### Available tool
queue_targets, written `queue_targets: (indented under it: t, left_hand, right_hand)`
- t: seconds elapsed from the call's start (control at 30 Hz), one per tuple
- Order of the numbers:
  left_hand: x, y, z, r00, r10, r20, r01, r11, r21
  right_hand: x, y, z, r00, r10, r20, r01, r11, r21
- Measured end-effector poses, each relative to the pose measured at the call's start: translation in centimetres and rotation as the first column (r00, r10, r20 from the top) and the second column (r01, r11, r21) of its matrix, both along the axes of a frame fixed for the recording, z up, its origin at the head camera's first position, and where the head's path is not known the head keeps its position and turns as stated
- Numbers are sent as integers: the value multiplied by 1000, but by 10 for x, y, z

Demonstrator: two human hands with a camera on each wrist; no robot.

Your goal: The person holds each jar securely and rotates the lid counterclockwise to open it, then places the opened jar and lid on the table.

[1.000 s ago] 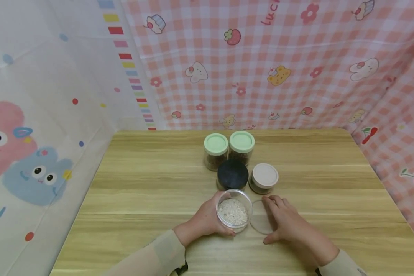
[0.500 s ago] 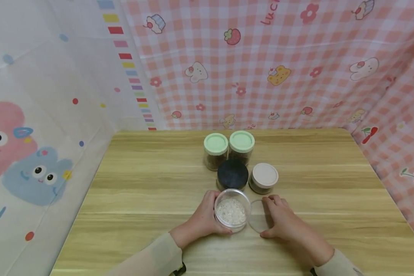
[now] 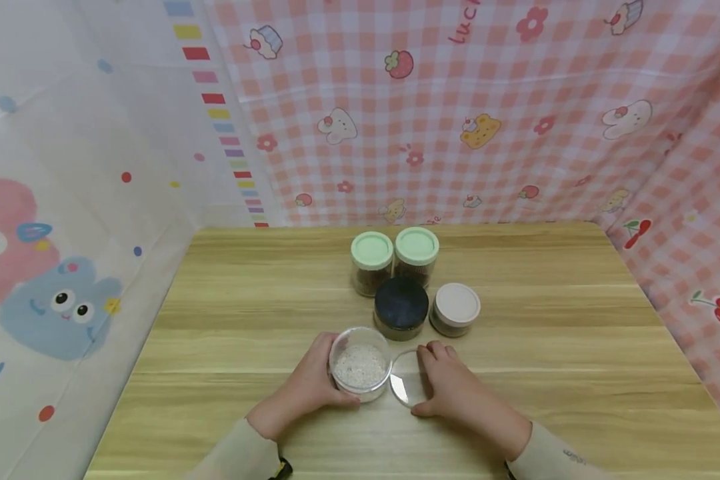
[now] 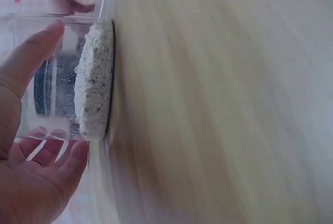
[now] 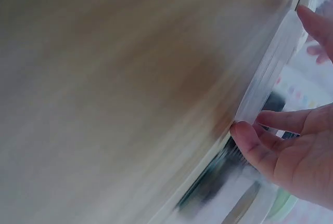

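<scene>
Fingers and thumb of my left hand (image 3: 313, 379) curl round a clear jar (image 3: 361, 368), upright on the table with its top uncovered. Coarse pale flakes fill the bottom of this jar, as the left wrist view (image 4: 96, 81) also shows. Just right of it a clear round lid (image 3: 401, 387) lies on the tabletop, close to the jar's side. My right hand (image 3: 456, 390) holds that lid by its edge, thumb on the near side and fingers on the far side. The right wrist view shows the lid's rim (image 5: 268, 68) low against the wood.
Behind the hands stand a black-lidded jar (image 3: 401, 307) and a small white-lidded jar (image 3: 456, 308). Farther back are two green-lidded jars, left (image 3: 372, 257) and right (image 3: 417, 252), with dark contents. A pink checked cloth (image 3: 432, 113) hangs behind the wooden table (image 3: 246, 287).
Both hands have moved left, carrying the jar of flakes and the clear lid with them. The other jars have stayed in place; the head view has shifted slightly.
</scene>
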State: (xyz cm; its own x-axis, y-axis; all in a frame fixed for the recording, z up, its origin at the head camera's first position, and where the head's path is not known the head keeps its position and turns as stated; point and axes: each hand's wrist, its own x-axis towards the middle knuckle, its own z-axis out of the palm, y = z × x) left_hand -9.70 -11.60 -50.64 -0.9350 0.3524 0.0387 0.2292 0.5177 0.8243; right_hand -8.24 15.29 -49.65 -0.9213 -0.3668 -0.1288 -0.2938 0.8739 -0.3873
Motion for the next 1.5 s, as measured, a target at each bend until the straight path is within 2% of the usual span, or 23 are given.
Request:
queue_targets:
  t: [0.23,0.33,0.47,0.63,0.83,1.0,1.13,1.23,1.37,1.5]
  left_hand:
    - [1,-35,-2,989,148,-8,-148,989,-22]
    - [1,-52,0,978,207,-12,-207,978,-36]
    - [-4,-77,1,958,283,-34,-285,955,-80]
    - [-16,-107,2,938,344,-46,-347,934,-88]
    - [-30,-131,2,915,403,13,-401,913,-70]
    - [-42,-140,6,886,460,61,-457,887,-58]
    - [-49,-144,9,877,477,63,-471,878,-84]
    - [-55,-146,10,877,477,63,-471,877,-92]
    - [-66,-150,11,863,499,74,-492,865,-94]
    - [-75,-154,14,845,525,101,-517,851,-96]
  right_hand:
    - [-2,-44,2,992,126,-10,-125,990,65]
    - [-5,-66,6,984,178,-10,-176,977,118]
    - [-14,-95,9,977,211,-5,-206,961,182]
    - [-35,-125,8,986,168,3,-165,964,211]
    - [-63,-151,11,993,121,18,-122,975,186]
    - [-83,-167,14,994,103,26,-106,982,154]
    - [-101,-180,16,996,82,47,-88,986,139]
    - [-113,-191,18,995,45,93,-56,991,122]
    - [-127,-201,18,992,2,125,-15,995,102]
    - [-139,-209,14,994,1,107,-11,996,85]
